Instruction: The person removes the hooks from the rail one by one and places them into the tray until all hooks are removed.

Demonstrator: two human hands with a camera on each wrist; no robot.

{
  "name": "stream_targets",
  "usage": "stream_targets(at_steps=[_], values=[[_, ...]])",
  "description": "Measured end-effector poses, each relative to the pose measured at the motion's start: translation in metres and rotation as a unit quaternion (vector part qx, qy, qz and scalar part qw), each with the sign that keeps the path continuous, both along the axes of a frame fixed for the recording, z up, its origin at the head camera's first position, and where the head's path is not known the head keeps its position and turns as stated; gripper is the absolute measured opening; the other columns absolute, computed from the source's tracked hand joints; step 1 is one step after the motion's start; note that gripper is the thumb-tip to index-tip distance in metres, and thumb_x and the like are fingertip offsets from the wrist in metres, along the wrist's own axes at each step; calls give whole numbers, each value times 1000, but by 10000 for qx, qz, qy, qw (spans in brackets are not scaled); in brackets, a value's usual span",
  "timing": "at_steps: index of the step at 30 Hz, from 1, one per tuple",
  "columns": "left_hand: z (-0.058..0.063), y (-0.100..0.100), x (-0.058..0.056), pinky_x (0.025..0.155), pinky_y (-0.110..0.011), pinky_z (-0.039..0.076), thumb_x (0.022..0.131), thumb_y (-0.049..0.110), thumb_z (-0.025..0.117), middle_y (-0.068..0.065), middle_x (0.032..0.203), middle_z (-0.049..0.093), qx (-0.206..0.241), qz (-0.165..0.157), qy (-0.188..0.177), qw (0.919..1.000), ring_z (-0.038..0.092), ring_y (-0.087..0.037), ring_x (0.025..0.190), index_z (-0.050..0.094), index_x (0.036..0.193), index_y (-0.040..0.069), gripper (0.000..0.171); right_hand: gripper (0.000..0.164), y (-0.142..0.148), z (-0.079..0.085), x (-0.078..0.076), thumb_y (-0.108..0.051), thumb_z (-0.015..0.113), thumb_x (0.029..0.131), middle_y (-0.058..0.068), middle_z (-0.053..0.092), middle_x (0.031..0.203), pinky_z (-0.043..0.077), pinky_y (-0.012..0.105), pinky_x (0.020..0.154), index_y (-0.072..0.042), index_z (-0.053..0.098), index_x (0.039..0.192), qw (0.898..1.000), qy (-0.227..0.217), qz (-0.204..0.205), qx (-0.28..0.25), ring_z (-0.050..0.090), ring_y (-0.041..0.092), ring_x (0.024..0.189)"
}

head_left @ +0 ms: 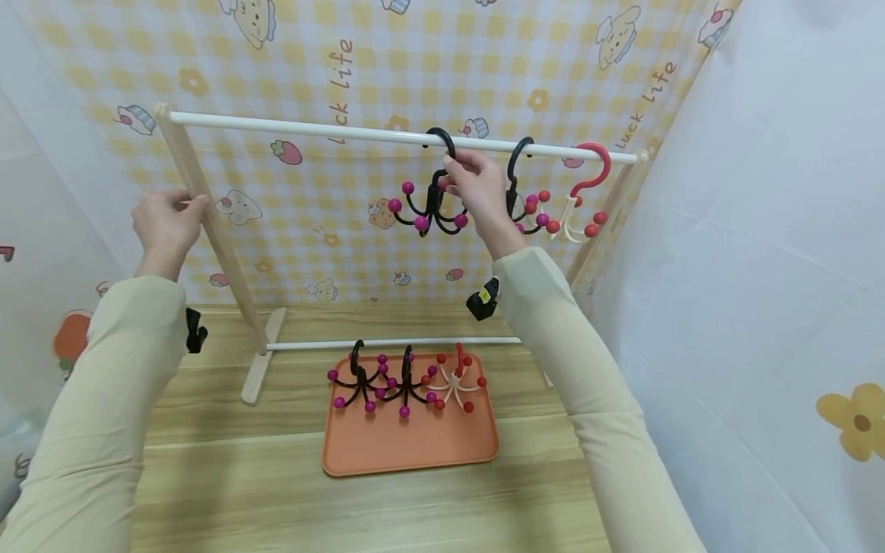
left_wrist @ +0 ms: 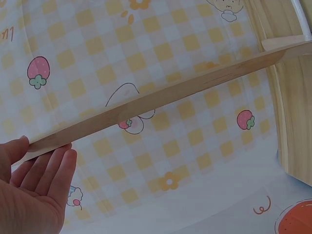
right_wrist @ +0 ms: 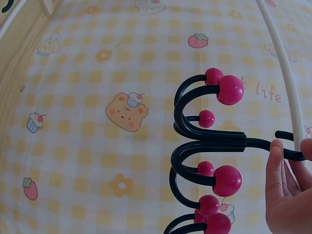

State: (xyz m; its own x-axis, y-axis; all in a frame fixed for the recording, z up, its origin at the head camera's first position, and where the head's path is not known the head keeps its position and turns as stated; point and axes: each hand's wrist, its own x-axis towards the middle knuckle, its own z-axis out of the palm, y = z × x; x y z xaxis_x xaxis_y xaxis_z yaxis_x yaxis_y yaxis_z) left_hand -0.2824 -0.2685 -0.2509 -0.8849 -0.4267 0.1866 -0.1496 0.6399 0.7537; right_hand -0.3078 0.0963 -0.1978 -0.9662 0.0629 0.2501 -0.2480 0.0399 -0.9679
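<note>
My left hand (head_left: 168, 226) grips the wooden side post (head_left: 224, 265) of a rack, thumb on one face and fingers on the other, as the left wrist view shows. Up at the white top rail (head_left: 297, 127), my right hand (head_left: 480, 192) pinches a black multi-arm hook hanger (head_left: 433, 201) by the curved hook at its top. That hook loops over the rail, and its arms with magenta ball tips (right_wrist: 229, 181) hang below. To the right hang another black hanger (head_left: 513, 173), partly hidden by my right hand, and a white one with a red hook (head_left: 596, 157).
An orange tray (head_left: 408, 449) lies on the wooden table (head_left: 228, 476). On it are two black hangers (head_left: 360, 376) and a white hanger with red tips (head_left: 454, 380). Behind it runs the rack's lower white rail (head_left: 311, 346). A checked cloth (head_left: 276, 184) hangs at the back.
</note>
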Motion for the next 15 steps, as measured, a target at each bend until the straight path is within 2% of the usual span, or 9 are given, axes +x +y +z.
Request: stream_targets(at_steps=[6, 15], values=[[-1, 1, 1, 96, -41, 24, 90, 37, 39, -23, 120, 48, 61, -55, 36, 10000, 24, -32, 122, 47, 126, 0, 52, 20, -2, 1, -2, -10, 57, 86, 11, 61, 93, 47, 23, 72, -1, 61, 104, 10000, -2, -58, 61, 59, 22, 82], [0, 1, 1, 95, -41, 27, 90, 37, 39, -22, 121, 48, 93, -71, 12, 9999, 25, -31, 122, 45, 127, 0, 53, 23, 1, 2, 2, -13, 58, 86, 11, 61, 94, 46, 22, 75, 0, 61, 105, 9999, 162, 18, 30, 58, 21, 83]])
